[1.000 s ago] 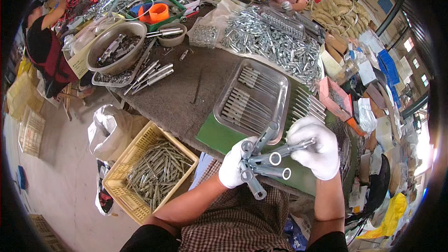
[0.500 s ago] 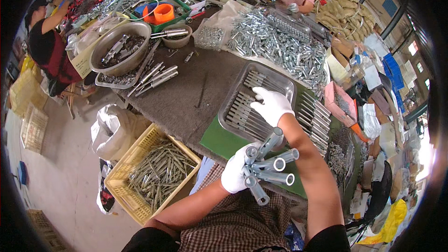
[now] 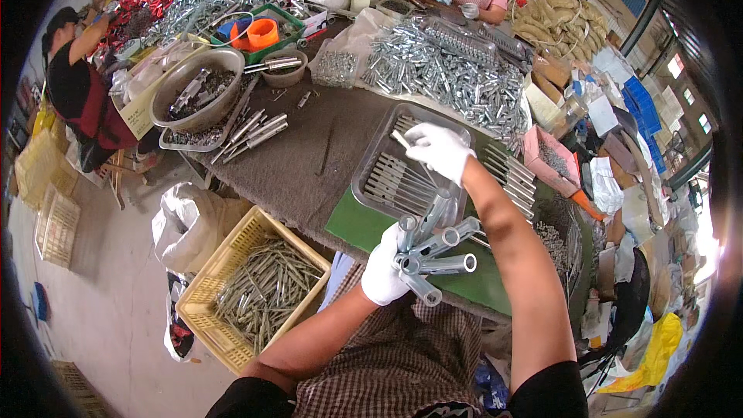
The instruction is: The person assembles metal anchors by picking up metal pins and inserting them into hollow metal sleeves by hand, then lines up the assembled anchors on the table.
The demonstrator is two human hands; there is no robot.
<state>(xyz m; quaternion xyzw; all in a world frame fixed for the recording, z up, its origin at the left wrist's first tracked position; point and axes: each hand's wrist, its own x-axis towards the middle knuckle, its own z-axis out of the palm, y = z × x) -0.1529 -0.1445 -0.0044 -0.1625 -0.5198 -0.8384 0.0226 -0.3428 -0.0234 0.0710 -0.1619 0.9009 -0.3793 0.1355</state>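
My left hand (image 3: 385, 267), in a white glove, is closed around a bunch of several hollow metal tubes (image 3: 445, 265) that fan out in different directions. Over a grey metal tray (image 3: 361, 188) reaches my white-gloved right hand (image 3: 439, 150), its fingers pinched on a slim metal rod (image 3: 400, 139) whose one end shows past the fingertips. Rows of similar rods (image 3: 395, 182) lie side by side in the tray, partly covered by the right hand and the tubes. The tray stands on a green mat (image 3: 356, 224).
More rods (image 3: 511, 178) lie right of the tray. Behind is a heap of shiny metal parts (image 3: 445, 70); a pink bin (image 3: 549, 159) stands to the right. A bowl (image 3: 166, 101) is at far left, a yellow crate (image 3: 205, 317) below. Two people work across and left.
My right hand has moved slightly left and toward the tray's far part, and now pinches a rod. The left hand still holds the tubes. The whole view has shifted a little.
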